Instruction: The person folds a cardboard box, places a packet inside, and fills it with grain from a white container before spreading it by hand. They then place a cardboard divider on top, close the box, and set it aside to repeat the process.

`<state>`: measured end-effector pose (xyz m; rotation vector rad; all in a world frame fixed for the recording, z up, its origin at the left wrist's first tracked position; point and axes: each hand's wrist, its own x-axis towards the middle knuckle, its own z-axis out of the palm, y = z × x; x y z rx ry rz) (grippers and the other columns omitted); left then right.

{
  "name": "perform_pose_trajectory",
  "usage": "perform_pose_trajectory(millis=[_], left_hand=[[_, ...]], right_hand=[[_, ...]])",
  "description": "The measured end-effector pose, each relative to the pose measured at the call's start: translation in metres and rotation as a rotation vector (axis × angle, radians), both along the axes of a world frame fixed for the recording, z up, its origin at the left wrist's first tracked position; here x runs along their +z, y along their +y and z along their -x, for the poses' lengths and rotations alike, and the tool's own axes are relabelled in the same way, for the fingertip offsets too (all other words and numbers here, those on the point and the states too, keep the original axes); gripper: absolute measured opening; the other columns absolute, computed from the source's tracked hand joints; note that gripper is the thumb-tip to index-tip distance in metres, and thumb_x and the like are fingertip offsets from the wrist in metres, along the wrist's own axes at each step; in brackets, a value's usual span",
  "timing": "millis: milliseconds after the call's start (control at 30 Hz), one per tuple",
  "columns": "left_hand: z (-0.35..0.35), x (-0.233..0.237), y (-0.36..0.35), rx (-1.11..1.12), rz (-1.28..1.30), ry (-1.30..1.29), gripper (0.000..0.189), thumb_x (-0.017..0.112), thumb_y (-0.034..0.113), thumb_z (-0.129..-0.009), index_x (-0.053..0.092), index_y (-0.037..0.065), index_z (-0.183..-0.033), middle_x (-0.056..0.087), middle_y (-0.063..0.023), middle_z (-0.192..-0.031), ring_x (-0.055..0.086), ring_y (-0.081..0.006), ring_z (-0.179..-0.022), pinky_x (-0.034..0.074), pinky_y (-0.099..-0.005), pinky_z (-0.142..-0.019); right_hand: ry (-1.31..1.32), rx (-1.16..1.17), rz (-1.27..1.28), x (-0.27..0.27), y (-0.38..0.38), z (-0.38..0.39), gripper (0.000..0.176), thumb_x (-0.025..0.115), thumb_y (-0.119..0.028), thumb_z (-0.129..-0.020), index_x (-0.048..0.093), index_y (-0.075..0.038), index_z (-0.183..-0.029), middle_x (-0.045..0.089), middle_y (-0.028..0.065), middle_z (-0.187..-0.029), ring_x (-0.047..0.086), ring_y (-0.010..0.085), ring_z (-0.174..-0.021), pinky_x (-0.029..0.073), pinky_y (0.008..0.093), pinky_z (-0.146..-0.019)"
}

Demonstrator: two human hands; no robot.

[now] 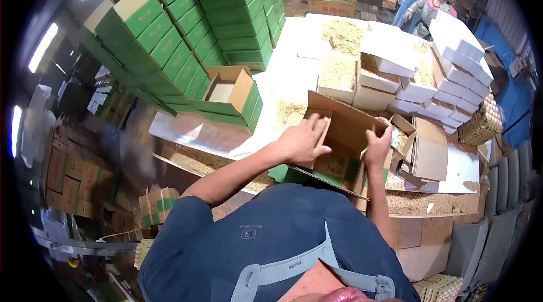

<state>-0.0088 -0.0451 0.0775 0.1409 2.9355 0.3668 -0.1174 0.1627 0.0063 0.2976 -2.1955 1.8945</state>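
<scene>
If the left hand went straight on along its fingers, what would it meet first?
Likely the far side of the open carton; the gap from the left hand is hard to judge.

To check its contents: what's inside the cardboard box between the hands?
Brown walls and green-printed cardboard; no loose items show. The left hand covers part of the interior.

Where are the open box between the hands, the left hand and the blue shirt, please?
Open box (345,137): head view, inner wall.
Left hand (302,140): head view, back of the hand.
Blue shirt (277,237): head view, front.
</scene>
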Motion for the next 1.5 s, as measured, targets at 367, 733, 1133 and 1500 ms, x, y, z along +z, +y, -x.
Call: perform_pose_trajectory(millis=[367, 733, 1133, 1500], left_hand=[[-0.013, 0.027, -0.025, -0.160, -0.291, -0.521, 0.073, 0.078, 0.029, -0.076, 0.052, 0.009, -0.141, 0.063, -0.0157, -0.128, 0.064, -0.0297, -0.114, 0.049, -0.0369, -0.099], [-0.017, -0.082, -0.025, 0.363, -0.577, 0.279, 0.126, 0.093, 0.037, -0.062, 0.016, 0.002, -0.155, 0.028, -0.0261, -0.156, 0.028, -0.0376, -0.146, 0.028, -0.0418, -0.120], [-0.019, -0.080, -0.023, 0.382, -0.679, 0.313, 0.082, 0.088, 0.026, -0.071, 0.053, 0.007, -0.142, 0.037, -0.0252, -0.153, 0.045, -0.0364, -0.137, 0.042, -0.0399, -0.111], [-0.008, -0.066, -0.056, 0.332, -0.730, 0.276, 0.062, 0.083, 0.028, -0.076, 0.064, 0.005, -0.131, 0.040, -0.0169, -0.154, 0.045, -0.0335, -0.138, 0.039, -0.0411, -0.113]], right_hand=[[-0.293, 0.341, 0.103, -0.070, 0.028, 0.025, 0.033, 0.069, 0.007, -0.078, 0.063, 0.002, -0.110, 0.071, 0.0084, -0.101, 0.065, 0.0167, -0.090, 0.052, 0.0296, -0.082], [-0.154, 0.410, 0.079, 0.029, 0.047, 0.059, 0.050, 0.069, -0.014, -0.091, 0.055, 0.001, -0.136, 0.067, 0.0123, -0.125, 0.060, 0.0173, -0.116, 0.046, 0.0324, -0.101], [-0.150, 0.284, 0.009, -0.014, 0.053, -0.064, 0.022, 0.062, 0.004, -0.087, 0.072, 0.002, -0.106, 0.072, 0.0092, -0.108, 0.068, 0.0151, -0.098, 0.055, 0.0284, -0.082], [-0.240, 0.292, -0.470, -0.057, 0.063, -0.094, 0.094, 0.085, -0.016, -0.059, 0.044, 0.002, -0.142, 0.053, 0.0284, -0.135, 0.054, 0.0409, -0.124, 0.043, 0.0429, -0.106]])
